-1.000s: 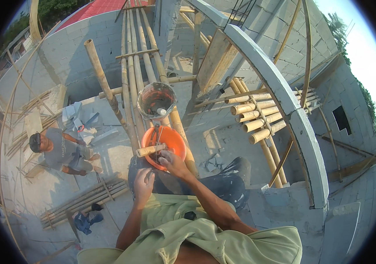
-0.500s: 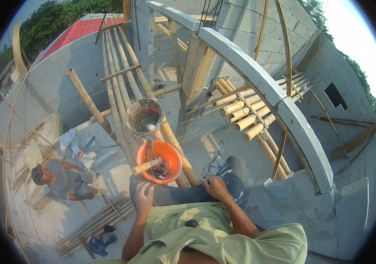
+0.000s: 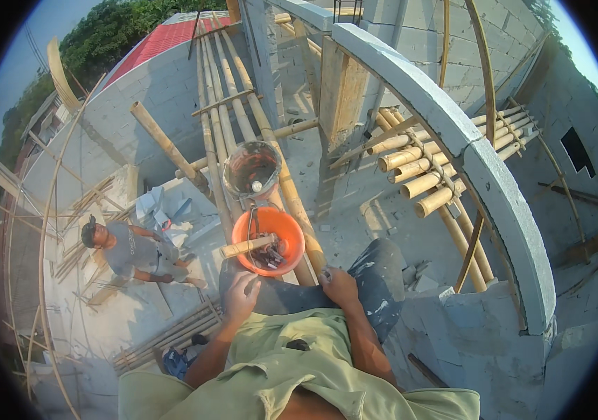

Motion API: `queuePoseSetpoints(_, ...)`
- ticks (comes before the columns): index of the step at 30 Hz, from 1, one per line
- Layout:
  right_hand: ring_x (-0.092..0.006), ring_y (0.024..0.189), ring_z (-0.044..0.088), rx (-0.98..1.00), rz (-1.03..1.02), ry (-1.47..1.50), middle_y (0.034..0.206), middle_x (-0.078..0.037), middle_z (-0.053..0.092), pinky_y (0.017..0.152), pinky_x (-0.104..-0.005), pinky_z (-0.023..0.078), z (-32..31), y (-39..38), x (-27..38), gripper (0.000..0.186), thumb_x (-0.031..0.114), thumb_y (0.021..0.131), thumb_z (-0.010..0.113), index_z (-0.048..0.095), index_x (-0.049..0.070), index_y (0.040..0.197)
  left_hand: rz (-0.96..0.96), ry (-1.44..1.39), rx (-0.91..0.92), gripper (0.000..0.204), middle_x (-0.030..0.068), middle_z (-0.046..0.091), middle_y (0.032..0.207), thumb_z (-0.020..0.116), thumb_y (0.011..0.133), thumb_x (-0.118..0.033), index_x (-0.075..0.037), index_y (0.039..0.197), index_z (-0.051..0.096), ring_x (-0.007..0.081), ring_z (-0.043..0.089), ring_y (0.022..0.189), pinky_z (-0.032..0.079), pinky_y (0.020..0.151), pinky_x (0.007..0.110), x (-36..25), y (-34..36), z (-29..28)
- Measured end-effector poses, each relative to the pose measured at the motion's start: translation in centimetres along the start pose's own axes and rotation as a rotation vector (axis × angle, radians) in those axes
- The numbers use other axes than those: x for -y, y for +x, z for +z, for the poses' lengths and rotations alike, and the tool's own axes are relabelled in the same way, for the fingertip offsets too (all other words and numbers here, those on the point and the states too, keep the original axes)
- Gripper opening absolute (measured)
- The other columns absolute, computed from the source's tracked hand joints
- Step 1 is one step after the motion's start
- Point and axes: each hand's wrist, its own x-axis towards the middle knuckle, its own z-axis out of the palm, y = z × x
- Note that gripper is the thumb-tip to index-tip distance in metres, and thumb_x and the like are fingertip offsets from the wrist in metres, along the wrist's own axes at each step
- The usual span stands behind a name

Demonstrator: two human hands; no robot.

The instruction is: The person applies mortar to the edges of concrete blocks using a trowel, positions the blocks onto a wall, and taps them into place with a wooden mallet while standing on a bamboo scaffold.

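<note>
Sitting before knees: orange bowl (image 3: 269, 240), wooden-handled tool (image 3: 246, 246) inside.

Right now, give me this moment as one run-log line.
left hand: near orange bowl, small item pinched | right hand: on knee | bowl: holds wooden-handled tool | grey bucket behind

Pretty busy site down there. A person in a grey shirt (image 3: 133, 250) crouches on the concrete floor below, bamboo poles (image 3: 421, 183) are bundled under the curved concrete beam (image 3: 495, 175), and there's a red roof (image 3: 162, 40) with green trees (image 3: 113, 28) beyond the block wall (image 3: 155, 94).
</note>
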Motion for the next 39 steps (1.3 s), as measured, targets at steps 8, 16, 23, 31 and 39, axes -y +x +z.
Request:
queuePoseSetpoints(8,-0.0355,0.1,0.074,0.079,0.022,0.058,0.108,-0.017,0.077,0.089,-0.0448,0.057,0.4,1.4,-0.5,0.04,0.035,0.093,0.065,0.074,0.01,0.122,0.039,0.109,-0.239,0.045,0.0208,0.057,0.138,0.074,0.091,-0.015,0.0,0.132,0.061,0.0398,0.057,0.126,0.046,0.107,0.046,-3.3,5.0,1.4)
queuePoseSetpoints(16,-0.0363,0.105,0.072,0.098,0.049,0.062,0.11,-0.015,0.076,0.092,-0.0476,0.055,0.6,2.1,-1.4,0.039,0.039,0.094,0.065,0.074,0.014,0.123,0.0,0.16,-0.242,0.057,0.0231,0.046,0.15,0.071,0.095,-0.019,0.004,0.143,0.051,0.0394,0.044,0.142,0.038,0.117,0.046,-1.7,11.8,1.8)
queuePoseSetpoints(23,-0.0357,0.106,0.072,0.099,0.02,-0.015,0.111,-0.014,0.077,0.093,-0.0474,0.054,0.5,0.6,-1.0,0.041,0.038,0.093,0.065,0.073,0.012,0.124,-0.563,-0.355,-0.328,0.084,0.0242,0.024,0.168,0.069,0.094,-0.046,0.0,0.156,0.038,0.0423,0.034,0.15,0.029,0.122,0.052,6.8,23.2,2.0)
queuePoseSetpoints(31,-0.0377,0.104,0.071,0.018,-0.047,-0.021,0.111,-0.017,0.075,0.091,-0.0486,0.055,-0.6,-2.0,-0.5,0.042,0.038,0.094,0.064,0.073,0.011,0.125,-1.056,-1.128,0.048,0.084,0.026,0.035,0.161,0.07,0.093,-0.033,-0.011,0.163,0.029,0.0408,0.048,0.139,0.04,0.113,0.054,26.4,33.7,2.1)
queuePoseSetpoints(39,-0.041,0.094,0.07,-0.121,0.042,-0.055,0.098,-0.019,0.073,0.084,-0.0525,0.055,0.8,-3.0,-2.3,0.025,0.028,0.094,0.059,0.072,0.009,0.103,-0.374,-0.534,0.232,0.088,0.0214,0.058,0.139,0.079,0.075,0.002,0.001,0.154,0.041,0.0305,0.06,0.125,0.05,0.106,0.039,25.4,34.5,9.7)
